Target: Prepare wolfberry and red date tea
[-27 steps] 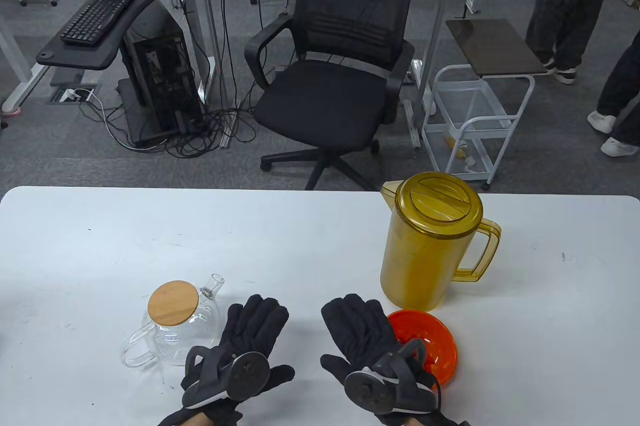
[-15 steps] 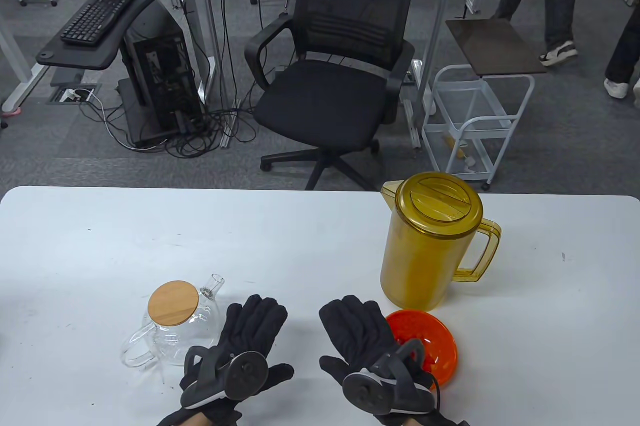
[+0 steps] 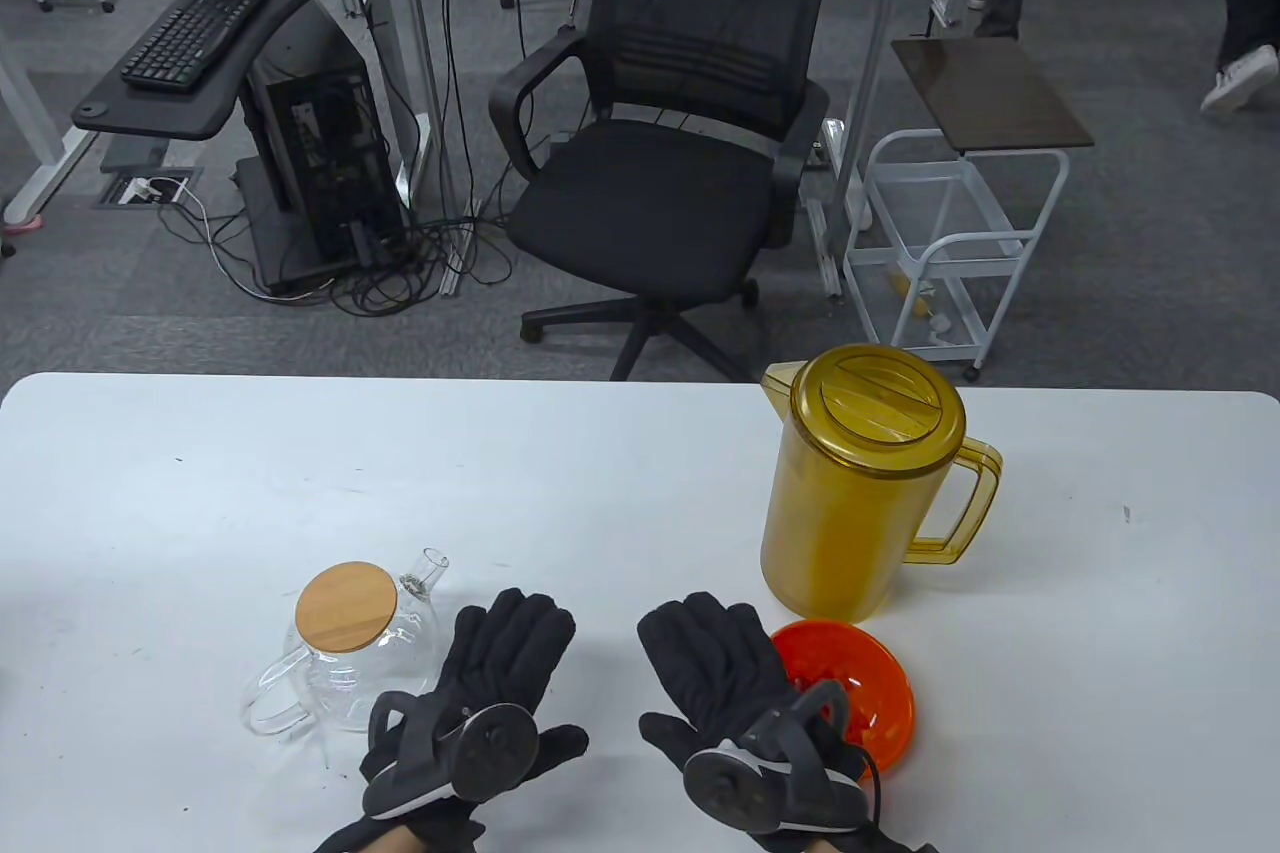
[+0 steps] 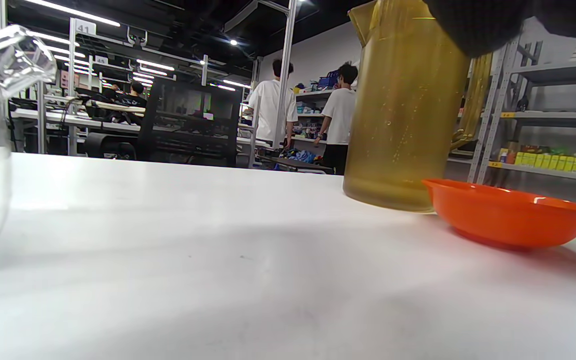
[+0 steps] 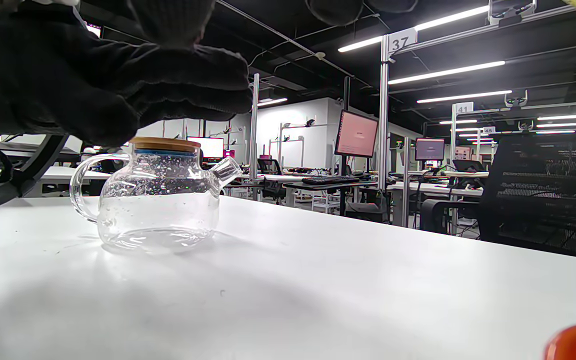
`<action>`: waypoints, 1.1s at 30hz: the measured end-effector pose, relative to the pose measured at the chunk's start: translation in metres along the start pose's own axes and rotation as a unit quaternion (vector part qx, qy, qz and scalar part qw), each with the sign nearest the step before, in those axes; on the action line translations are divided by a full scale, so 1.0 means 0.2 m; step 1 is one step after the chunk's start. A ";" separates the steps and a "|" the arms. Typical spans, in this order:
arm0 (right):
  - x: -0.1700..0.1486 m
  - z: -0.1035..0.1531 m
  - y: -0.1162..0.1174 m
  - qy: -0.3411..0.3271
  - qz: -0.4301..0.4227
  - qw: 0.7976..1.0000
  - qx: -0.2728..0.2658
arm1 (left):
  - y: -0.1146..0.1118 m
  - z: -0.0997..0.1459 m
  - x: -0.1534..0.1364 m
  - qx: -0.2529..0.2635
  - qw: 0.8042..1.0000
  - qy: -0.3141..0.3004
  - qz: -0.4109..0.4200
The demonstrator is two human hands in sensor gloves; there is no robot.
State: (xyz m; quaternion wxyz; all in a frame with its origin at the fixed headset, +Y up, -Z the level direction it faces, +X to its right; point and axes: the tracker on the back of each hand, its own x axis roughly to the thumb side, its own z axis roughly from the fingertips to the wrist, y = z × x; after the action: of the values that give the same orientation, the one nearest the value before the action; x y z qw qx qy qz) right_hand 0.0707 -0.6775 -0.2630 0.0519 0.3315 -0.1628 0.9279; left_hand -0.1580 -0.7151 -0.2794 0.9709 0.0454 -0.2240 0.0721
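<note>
- The white table point(image 3: 600, 473) carries everything, with both hands near its front edge.
- The amber pitcher point(image 3: 860, 483), lid on, stands tall at the right, just behind the orange bowl. Judging by its height, a careless sideways reach from the right hand could tip it.
- The glass teapot point(image 3: 345, 658) sits at the left with its bamboo lid point(image 3: 346, 605) on; its spout points toward the table's middle. The lid must come off before anything goes in, and smooth glass could slip in gloved fingers.
- The orange bowl point(image 3: 850, 693) lies low, partly under the right hand's tracker. What it holds is hard to make out, possibly the dates and berries; a nudge from the wrist could scatter them.
- The left hand point(image 3: 490, 693) lies flat on the table just beside the teapot, fingers straight, its grip wide and holding nothing.
- The right hand point(image 3: 735, 693) lies flat too, fingers spread, grip wide and empty, its edge over the bowl's rim.
</note>
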 end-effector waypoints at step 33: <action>0.01 0.00 0.02 -0.004 -0.008 1.000 0.007 | 0.16 0.57 -0.93 0.177 0.840 0.469 0.209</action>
State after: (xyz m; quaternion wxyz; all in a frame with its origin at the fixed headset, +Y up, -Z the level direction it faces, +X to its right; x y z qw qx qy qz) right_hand 0.0685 -0.6814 -0.2635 0.0565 0.3372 -0.1540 0.9270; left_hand -0.3771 -0.7192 -0.2581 0.8971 0.1295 0.2707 0.3244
